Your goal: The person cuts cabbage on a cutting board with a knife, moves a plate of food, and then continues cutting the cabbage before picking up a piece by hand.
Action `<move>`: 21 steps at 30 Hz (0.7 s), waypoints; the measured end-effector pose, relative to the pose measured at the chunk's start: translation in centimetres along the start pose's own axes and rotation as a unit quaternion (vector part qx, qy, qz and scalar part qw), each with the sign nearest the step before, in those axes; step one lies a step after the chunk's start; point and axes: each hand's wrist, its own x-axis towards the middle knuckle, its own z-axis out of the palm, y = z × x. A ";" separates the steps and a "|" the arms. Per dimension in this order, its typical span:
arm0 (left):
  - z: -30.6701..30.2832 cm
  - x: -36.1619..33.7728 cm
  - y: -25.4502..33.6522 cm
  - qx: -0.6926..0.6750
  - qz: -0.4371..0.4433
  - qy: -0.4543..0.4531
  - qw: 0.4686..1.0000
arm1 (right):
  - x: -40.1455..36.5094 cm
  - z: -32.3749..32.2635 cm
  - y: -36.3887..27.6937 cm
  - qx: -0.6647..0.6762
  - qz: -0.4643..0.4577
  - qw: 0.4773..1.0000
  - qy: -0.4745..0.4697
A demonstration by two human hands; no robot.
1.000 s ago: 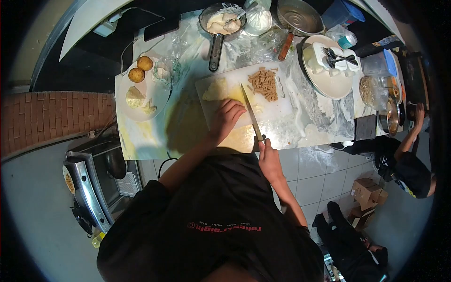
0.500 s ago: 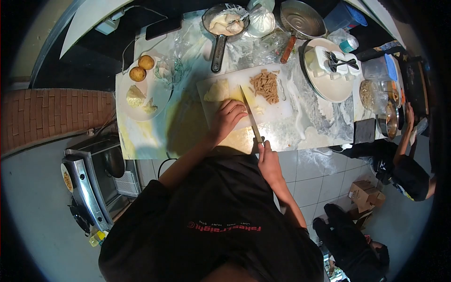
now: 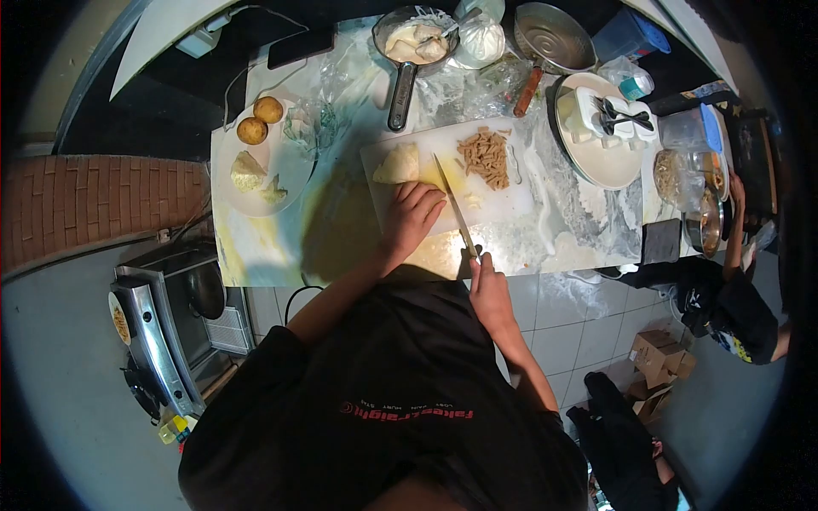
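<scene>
While my right hand (image 3: pixel 489 294) grips the knife (image 3: pixel 455 198), my left hand (image 3: pixel 413 215) lies with bent fingers on the board (image 3: pixel 513 206), beside the blade; from here I can't tell whether it grips anything. I see a pale wedge (image 3: pixel 398 163) just beyond those fingers and brown strips (image 3: pixel 484 157) right of the blade.

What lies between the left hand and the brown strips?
The knife blade and small pale pieces on the cutting board, as the head view shows.
</scene>
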 end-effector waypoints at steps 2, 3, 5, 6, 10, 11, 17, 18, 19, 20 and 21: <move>-0.1 0.0 0.0 -0.002 0.000 -0.005 1.000 | -0.1 0.0 -0.1 0.001 -0.002 1.000 0.003; -0.1 0.0 0.0 -0.005 0.001 -0.010 1.000 | -0.1 0.0 -0.1 0.003 -0.004 1.000 0.007; 0.0 0.1 -0.1 -0.010 0.009 -0.003 1.000 | -0.1 -0.1 -0.2 0.001 0.000 1.000 0.002; -0.1 0.2 -0.1 -0.016 0.017 0.005 1.000 | -0.1 -0.1 -0.3 -0.001 0.004 1.000 -0.002; -0.1 0.4 -0.1 -0.022 0.017 -0.008 1.000 | 0.0 0.3 -0.2 -0.004 0.011 1.000 0.000; -0.1 0.4 -0.1 -0.022 0.020 -0.009 1.000 | -0.1 0.4 -0.1 -0.005 0.011 1.000 0.002; -0.1 0.3 -0.4 -0.042 0.025 -0.006 0.999 | 0.0 1.3 -0.1 -0.003 0.000 1.000 0.017; -0.1 0.4 -0.3 -0.053 0.020 -0.008 0.998 | 0.0 1.3 -0.2 -0.015 0.007 1.000 0.008; 0.0 0.4 -0.4 -0.054 0.019 -0.008 0.998 | 0.0 1.3 -0.2 -0.015 0.008 1.000 0.007; -0.2 0.5 -0.3 -0.064 0.024 -0.007 0.998 | 0.0 1.3 -0.3 -0.014 0.007 1.000 0.009; -0.3 0.5 -0.3 -0.076 0.029 -0.006 0.997 | 0.0 1.3 -0.3 -0.013 0.007 1.000 0.010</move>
